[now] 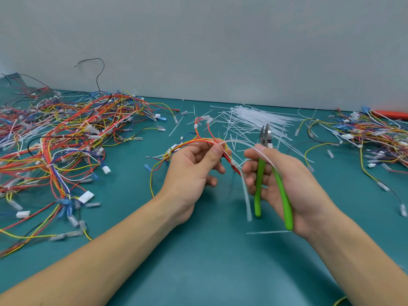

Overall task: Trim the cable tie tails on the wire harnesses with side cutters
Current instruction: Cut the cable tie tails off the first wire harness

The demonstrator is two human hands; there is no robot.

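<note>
Arching, seemingly untrimmed white tie tail [237, 142]

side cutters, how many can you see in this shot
1. The green-handled side cutters are held in the right hand, jaws pointing up and away. Others could lie hidden under the wire piles.

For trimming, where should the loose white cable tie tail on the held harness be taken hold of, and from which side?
Probably pinch the cable tie tail near its free lower end, coming from the right: it droops from the harness the left hand holds. That stretch hangs unobstructed, leaving the base open for the side cutters, which the right hand already holds.
</note>
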